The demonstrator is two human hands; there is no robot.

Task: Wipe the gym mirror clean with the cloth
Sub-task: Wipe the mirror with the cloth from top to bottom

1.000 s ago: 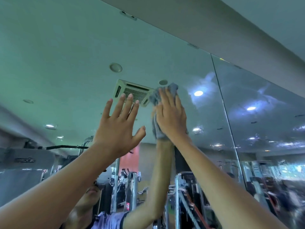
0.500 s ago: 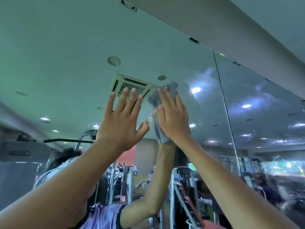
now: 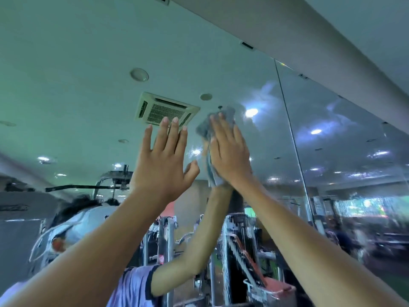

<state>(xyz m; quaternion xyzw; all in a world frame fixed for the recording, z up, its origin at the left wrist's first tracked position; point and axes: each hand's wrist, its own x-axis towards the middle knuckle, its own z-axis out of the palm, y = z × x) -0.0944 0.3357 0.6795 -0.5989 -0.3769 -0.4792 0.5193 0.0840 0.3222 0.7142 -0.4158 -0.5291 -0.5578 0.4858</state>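
Reaching: left forearm (image 3: 88, 251) and right forearm (image 3: 309, 240), both bare, rise from 7 and 5 o'clock toward the middle of the view.
Left hand (image 3: 163, 165): raised flat, fingers (image 3: 174, 134) straight and slightly spread, thumb out toward 3 o'clock. It holds nothing, and whether the palm meets the gym mirror (image 3: 88, 74) cannot be told.
Right hand (image 3: 230, 156): just beside the left at its 3 o'clock, apart from it. Its fingers are straight and close together, pressing flat on the cloth (image 3: 207, 129), not curled round it.
Cloth: grey and crumpled, between the right palm and the mirror. It shows past the fingertips at 12 o'clock, bulges out at 10 o'clock, and a strip runs down the thumb side to the wrist at 7 o'clock.
Gym mirror: fills most of the view. A vertical seam (image 3: 292, 140) stands at 3 o'clock of the right hand, with smeary streaks beyond it.
Reflections: air-conditioner cassette (image 3: 166, 109) at 12 o'clock above the left fingertips, weight machines (image 3: 239, 251) at 6 o'clock.
Bulkhead (image 3: 287, 41): plain, crossing above the mirror at 1 o'clock.
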